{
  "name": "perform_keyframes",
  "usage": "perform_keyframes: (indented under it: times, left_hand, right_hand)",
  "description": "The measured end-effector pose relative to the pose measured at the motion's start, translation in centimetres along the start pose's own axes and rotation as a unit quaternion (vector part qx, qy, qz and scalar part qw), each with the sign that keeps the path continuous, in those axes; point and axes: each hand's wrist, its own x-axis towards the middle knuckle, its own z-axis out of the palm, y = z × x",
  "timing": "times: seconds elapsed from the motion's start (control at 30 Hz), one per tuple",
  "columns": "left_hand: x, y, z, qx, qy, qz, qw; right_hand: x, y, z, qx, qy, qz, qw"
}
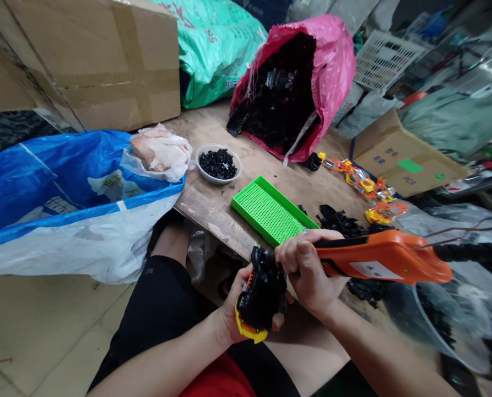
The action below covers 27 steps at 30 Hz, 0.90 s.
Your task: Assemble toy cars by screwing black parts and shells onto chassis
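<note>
My left hand (232,309) is closed round a black plastic toy piece (262,298) with a yellow edge and a bit of orange at its side. Wrapped in my right hand (309,270) is an orange corded electric screwdriver (378,256) with a white label. Its front end points at the top of the toy piece; the tip itself is hidden by my fingers and the dark plastic. Just beyond both hands, on the table, lies a green perforated tray (270,207).
A bowl of small black parts (218,165) stands behind the tray. Further back a pink sack (336,71) spills black pieces. Orange and yellow toy parts (363,182) and loose black parts (339,220) lie right. A blue-lined sack (84,220) opens at left, beside a cardboard box (105,60).
</note>
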Motion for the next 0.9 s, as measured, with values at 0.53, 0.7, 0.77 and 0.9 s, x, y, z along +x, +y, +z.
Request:
perform_keyframes:
  times: [0.53, 0.7, 0.77, 0.9]
  left_hand:
    - [0.03, -0.2, 0.45, -0.035, -0.002, -0.007, 0.999]
    - [0.2, -0.05, 0.48, -0.047, 0.009, -0.012, 0.999]
    - [0.25, -0.06, 0.43, -0.042, 0.005, -0.01, 0.999]
    - [0.2, -0.09, 0.44, -0.054, -0.018, -0.004, 0.998]
  right_hand:
    - [-0.05, 0.69, 0.48, -0.026, 0.003, 0.015, 1.0]
    - [0.33, 0.73, 0.7, -0.062, 0.024, 0.042, 0.997]
    - [0.37, 0.68, 0.77, -0.07, 0.033, 0.048, 0.996]
    - [0.17, 0.97, 0.87, -0.07, 0.039, 0.041, 0.996]
